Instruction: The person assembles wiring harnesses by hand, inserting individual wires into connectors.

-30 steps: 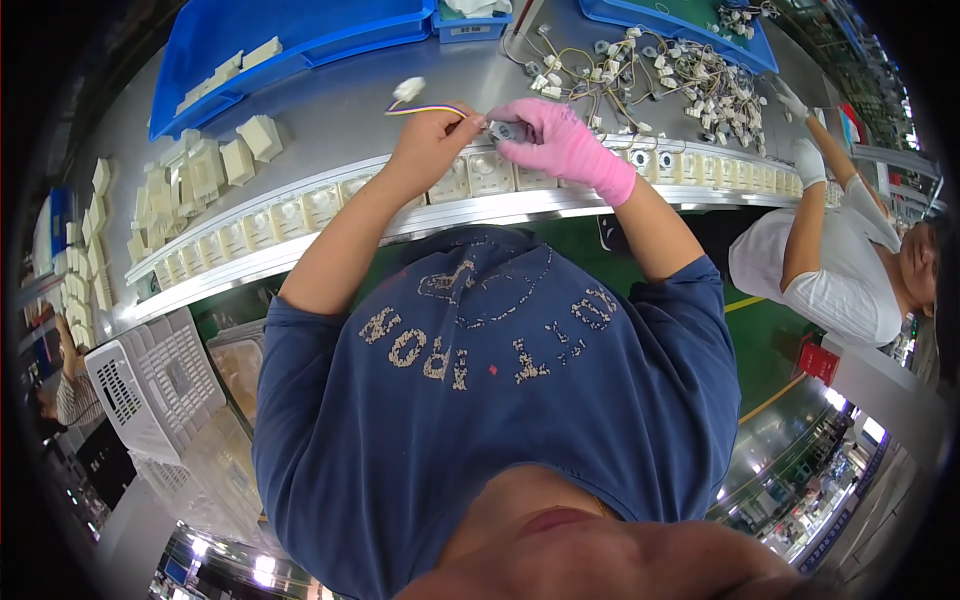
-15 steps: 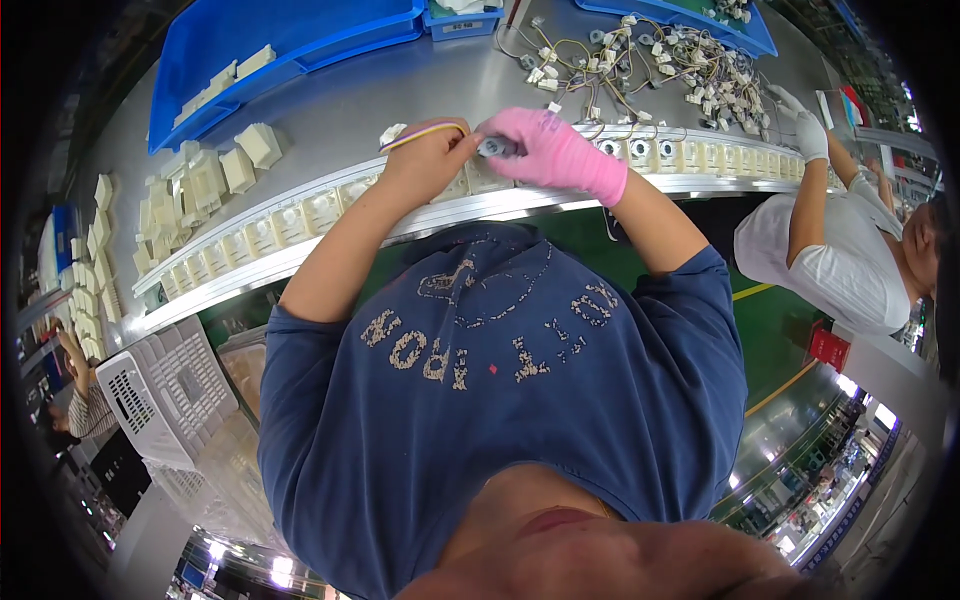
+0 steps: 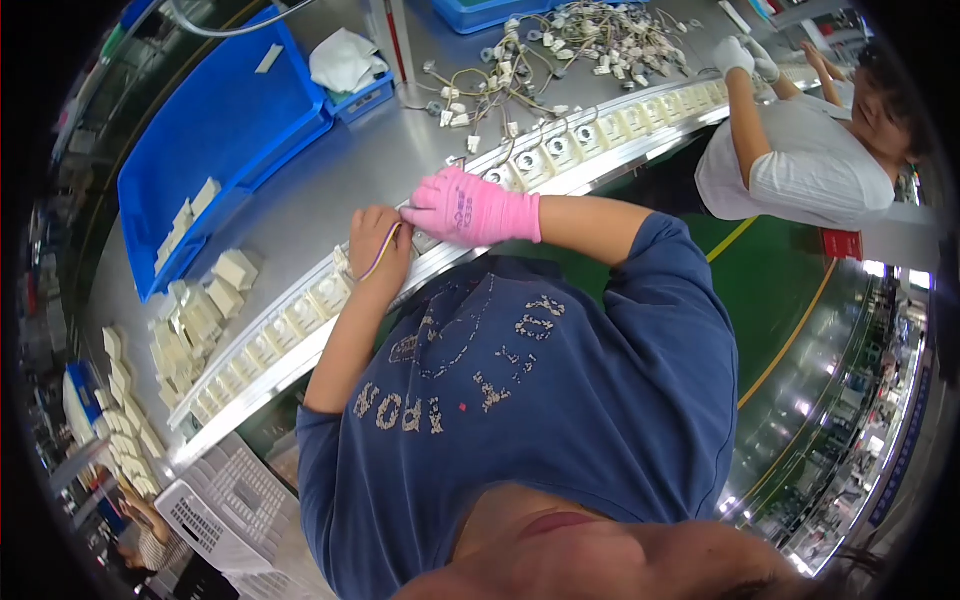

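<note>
My bare left hand is over the row of cream plastic housings, its fingers curled down and closed. A thin yellow and purple wire lead crosses the back of that hand. Beside it, touching fingertips, my right hand in a pink knit glove is closed with the fingers bent downward. Whatever lies under the fingertips of both hands is hidden. To the right of my glove, several housings hold round grey parts with dark centres.
A metal rail edges the bench. Loose cream blocks and a blue bin are at left. A small blue box with white cloth and a heap of wired parts lie beyond. A co-worker in white gloves works at right.
The view has turned and shifted. The grey round part earlier visible at my gloved fingers is now hidden. Both hands have gone down to the housings, and the glove's back faces up.
</note>
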The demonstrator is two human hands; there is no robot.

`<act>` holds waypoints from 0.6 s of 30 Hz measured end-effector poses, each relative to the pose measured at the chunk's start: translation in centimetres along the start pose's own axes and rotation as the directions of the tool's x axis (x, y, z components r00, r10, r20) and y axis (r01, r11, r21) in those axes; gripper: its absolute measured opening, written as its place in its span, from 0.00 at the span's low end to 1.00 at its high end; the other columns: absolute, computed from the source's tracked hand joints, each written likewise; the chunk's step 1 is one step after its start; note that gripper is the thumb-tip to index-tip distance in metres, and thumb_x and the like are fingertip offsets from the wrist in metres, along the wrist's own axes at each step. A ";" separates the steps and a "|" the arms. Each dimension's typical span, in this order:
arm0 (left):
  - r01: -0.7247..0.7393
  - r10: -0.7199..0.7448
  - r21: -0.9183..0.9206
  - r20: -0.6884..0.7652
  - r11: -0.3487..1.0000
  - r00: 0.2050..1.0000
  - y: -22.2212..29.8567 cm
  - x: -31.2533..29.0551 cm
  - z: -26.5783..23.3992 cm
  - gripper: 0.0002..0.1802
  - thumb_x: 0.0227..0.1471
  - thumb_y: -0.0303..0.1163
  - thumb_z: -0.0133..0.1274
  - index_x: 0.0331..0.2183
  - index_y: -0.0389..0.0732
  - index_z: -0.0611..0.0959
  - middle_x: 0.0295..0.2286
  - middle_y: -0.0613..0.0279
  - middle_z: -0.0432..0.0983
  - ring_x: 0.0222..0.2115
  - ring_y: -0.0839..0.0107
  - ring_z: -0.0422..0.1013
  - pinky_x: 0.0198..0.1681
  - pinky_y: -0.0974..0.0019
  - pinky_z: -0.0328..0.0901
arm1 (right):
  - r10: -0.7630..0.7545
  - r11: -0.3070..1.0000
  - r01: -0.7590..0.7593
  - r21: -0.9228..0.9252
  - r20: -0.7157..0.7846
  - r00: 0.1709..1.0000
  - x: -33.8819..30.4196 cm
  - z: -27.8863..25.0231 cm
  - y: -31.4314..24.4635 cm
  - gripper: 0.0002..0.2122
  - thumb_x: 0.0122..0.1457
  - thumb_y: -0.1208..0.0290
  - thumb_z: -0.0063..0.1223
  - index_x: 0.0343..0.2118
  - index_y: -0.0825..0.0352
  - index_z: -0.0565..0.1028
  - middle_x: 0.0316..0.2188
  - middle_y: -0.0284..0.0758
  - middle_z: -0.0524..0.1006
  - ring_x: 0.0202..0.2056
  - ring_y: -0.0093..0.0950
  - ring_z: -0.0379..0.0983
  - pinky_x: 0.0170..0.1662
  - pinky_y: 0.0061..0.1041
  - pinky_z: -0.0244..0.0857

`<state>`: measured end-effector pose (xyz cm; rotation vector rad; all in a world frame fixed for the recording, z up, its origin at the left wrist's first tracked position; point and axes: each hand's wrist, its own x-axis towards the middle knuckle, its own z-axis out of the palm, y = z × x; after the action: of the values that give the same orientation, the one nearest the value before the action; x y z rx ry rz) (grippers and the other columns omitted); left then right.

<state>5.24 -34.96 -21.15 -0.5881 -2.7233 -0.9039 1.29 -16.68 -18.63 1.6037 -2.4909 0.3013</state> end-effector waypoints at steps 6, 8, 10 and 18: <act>0.030 -0.028 0.020 -0.072 0.999 0.997 0.6 -0.4 0.5 0.05 0.44 0.25 0.50 0.29 0.38 0.73 0.29 0.53 0.68 0.32 0.54 0.63 0.36 0.57 0.58 | 0.224 0.972 -0.212 0.101 -0.122 0.967 -1.0 1.1 -2.8 0.11 0.47 0.63 0.50 0.30 0.64 0.72 0.27 0.36 0.69 0.34 0.34 0.67 0.34 0.33 0.58; 0.037 -0.036 0.018 -0.061 0.999 0.997 0.8 -0.3 0.4 0.05 0.44 0.25 0.49 0.29 0.38 0.73 0.29 0.53 0.68 0.32 0.54 0.63 0.36 0.58 0.58 | 0.279 0.952 -0.256 0.165 -0.135 0.951 -1.0 1.2 -2.8 0.10 0.48 0.61 0.49 0.28 0.63 0.72 0.27 0.36 0.68 0.34 0.34 0.67 0.34 0.34 0.57; 0.048 -0.047 0.023 -0.054 0.999 0.997 0.9 -0.1 0.4 0.05 0.44 0.25 0.49 0.29 0.38 0.73 0.29 0.53 0.67 0.32 0.54 0.63 0.36 0.58 0.58 | 0.325 0.938 -0.302 0.169 -0.126 0.937 -0.7 1.4 -2.7 0.10 0.48 0.62 0.49 0.27 0.63 0.72 0.27 0.36 0.68 0.34 0.34 0.67 0.34 0.35 0.57; 0.040 -0.036 0.072 -0.058 0.997 0.998 1.4 0.0 0.3 0.05 0.42 0.24 0.49 0.27 0.37 0.72 0.27 0.53 0.67 0.31 0.54 0.63 0.34 0.56 0.58 | 0.393 0.916 -0.382 0.125 -0.078 0.916 -0.4 0.9 -3.5 0.08 0.48 0.64 0.49 0.30 0.60 0.70 0.27 0.35 0.67 0.29 0.34 0.67 0.32 0.35 0.57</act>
<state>5.84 -33.71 -20.65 -0.4910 -2.7122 -0.8132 4.61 -17.97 -19.28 1.0761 -2.7371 0.5613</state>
